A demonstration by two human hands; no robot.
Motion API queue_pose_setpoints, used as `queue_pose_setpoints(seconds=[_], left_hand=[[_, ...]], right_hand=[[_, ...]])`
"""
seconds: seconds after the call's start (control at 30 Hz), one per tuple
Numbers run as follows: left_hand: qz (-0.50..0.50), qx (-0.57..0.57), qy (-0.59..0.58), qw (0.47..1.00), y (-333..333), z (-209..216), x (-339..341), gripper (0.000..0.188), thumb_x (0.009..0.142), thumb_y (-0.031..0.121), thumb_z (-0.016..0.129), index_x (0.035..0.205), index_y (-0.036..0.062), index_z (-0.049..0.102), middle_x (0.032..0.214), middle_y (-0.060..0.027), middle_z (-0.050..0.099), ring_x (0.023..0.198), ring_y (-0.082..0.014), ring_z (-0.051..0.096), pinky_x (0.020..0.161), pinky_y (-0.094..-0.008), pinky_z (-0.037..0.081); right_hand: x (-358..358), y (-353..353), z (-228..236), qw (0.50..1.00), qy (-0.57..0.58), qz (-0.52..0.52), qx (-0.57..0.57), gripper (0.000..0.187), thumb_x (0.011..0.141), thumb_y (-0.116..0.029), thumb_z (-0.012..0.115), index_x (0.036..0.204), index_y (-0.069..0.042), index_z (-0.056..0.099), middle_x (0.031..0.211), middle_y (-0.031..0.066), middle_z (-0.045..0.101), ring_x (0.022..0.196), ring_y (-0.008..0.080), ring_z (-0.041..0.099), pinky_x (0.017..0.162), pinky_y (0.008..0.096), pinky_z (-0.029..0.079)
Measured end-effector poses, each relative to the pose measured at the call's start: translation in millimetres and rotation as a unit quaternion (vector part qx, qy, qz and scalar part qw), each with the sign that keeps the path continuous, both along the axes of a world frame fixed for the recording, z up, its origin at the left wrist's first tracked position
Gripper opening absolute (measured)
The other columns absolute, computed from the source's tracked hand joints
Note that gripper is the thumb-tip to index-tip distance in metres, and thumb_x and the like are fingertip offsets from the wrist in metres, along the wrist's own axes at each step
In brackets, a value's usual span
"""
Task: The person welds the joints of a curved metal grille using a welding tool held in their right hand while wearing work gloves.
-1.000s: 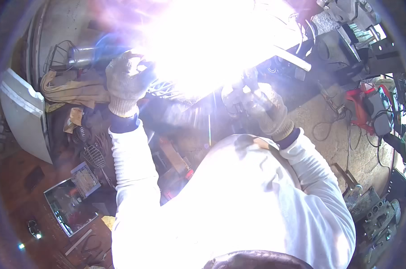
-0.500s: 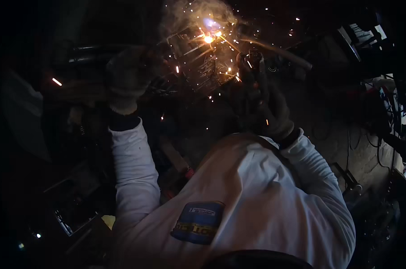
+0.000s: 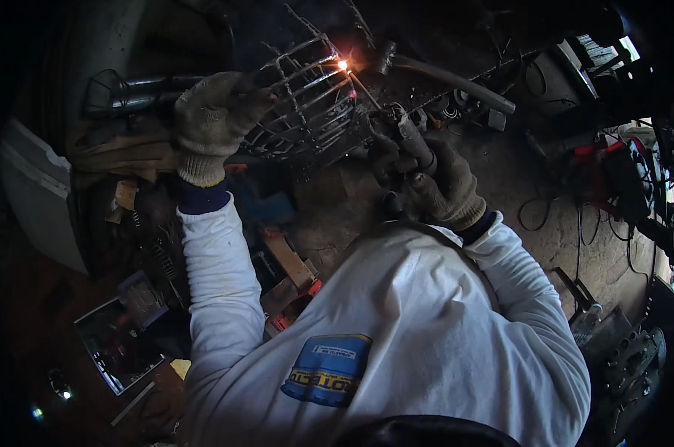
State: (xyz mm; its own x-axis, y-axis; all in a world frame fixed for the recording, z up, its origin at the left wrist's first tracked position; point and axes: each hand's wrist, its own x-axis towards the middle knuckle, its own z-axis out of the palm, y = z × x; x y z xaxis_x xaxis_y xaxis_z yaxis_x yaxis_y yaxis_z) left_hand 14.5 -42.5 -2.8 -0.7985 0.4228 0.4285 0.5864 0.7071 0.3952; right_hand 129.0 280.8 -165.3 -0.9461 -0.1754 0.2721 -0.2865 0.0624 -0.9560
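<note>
As welding seems underway on the metal cage (image 3: 304, 100) ahead, the right hand (image 3: 450, 185) wraps its fingers around the holder (image 3: 416, 144); the left hand (image 3: 216, 118) half-curls beside the cage, grip unclear. Steady rod (image 3: 365, 92) aim seems required.

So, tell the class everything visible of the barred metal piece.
The barred metal piece is a basket-like lattice of thin, dark, crossing bars, apparently steel; some bar ends stick out at its top. It slants at the view's upper middle, just right of the left hand. A bright orange spot glows at its upper right edge, near the tip of a thin rod. Whether the left hand touches it is unclear.
</note>
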Motion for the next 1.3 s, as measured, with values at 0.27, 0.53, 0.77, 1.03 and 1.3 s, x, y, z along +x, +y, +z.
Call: queue_pose_setpoints(seconds=[0.27, 0.53, 0.77, 1.03, 1.3], left_hand=[[0.039, -0.106, 0.060, 0.992, 5.6, 8.3, 1.8, 0.043, 0.081, 0.047, 0.081, 0.090, 0.0058, 0.073, 0.081, -0.0060, 0.071, 0.071, -0.0194, 0.068, 0.065, -0.0314, 0.055], [0.055, -0.104, 0.033, 0.993, 6.9, 8.8, 2.9, 0.048, 0.078, 0.052, 0.083, 0.092, 0.0065, 0.073, 0.080, -0.0059, 0.072, 0.066, -0.0179, 0.067, 0.062, -0.0311, 0.054], [0.059, -0.104, 0.027, 0.992, 6.2, 8.8, 3.1, 0.049, 0.077, 0.051, 0.084, 0.093, 0.0057, 0.073, 0.080, -0.0056, 0.072, 0.068, -0.0162, 0.068, 0.062, -0.0305, 0.054], [0.030, -0.114, 0.088, 0.989, 3.3, 2.7, -2.5, 0.035, 0.075, 0.036, 0.085, 0.091, 0.0060, 0.074, 0.079, -0.0061, 0.072, 0.070, -0.0195, 0.069, 0.065, -0.0323, 0.055], [0.051, -0.081, 0.024, 0.995, 10.8, 5.5, 2.6, 0.037, 0.074, 0.038, 0.085, 0.090, 0.0072, 0.074, 0.078, -0.0035, 0.071, 0.067, -0.0174, 0.067, 0.062, -0.0329, 0.054]], right_hand=[[-5.0, 2.7, 2.4, 0.998, 0.018, -0.003, 0.053, 0.063, 0.088, -0.044, 0.073, 0.128, 0.001, 0.058, 0.107, 0.0200, 0.071, 0.099, 0.0341, 0.071, 0.085, 0.0394, 0.055], [-4.4, 3.3, 5.8, 0.998, 0.018, -0.005, 0.067, 0.060, 0.088, -0.041, 0.073, 0.128, 0.000, 0.058, 0.108, 0.0207, 0.070, 0.100, 0.0350, 0.071, 0.085, 0.0407, 0.055], [-5.8, 3.5, 7.2, 0.996, 0.041, -0.010, 0.079, 0.057, 0.088, -0.037, 0.074, 0.128, 0.000, 0.058, 0.106, 0.0197, 0.070, 0.098, 0.0343, 0.071, 0.084, 0.0395, 0.055], [-3.8, 3.4, 7.1, 0.998, 0.044, 0.003, 0.055, 0.047, 0.093, -0.028, 0.065, 0.131, -0.002, 0.057, 0.112, 0.0168, 0.069, 0.097, 0.0313, 0.070, 0.089, 0.0378, 0.053], [-4.5, -7.2, 9.6, 0.994, 0.069, 0.032, -0.073, 0.047, 0.101, -0.033, 0.057, 0.129, 0.004, 0.054, 0.110, 0.0130, 0.070, 0.093, 0.0203, 0.069, 0.084, 0.0350, 0.054]])
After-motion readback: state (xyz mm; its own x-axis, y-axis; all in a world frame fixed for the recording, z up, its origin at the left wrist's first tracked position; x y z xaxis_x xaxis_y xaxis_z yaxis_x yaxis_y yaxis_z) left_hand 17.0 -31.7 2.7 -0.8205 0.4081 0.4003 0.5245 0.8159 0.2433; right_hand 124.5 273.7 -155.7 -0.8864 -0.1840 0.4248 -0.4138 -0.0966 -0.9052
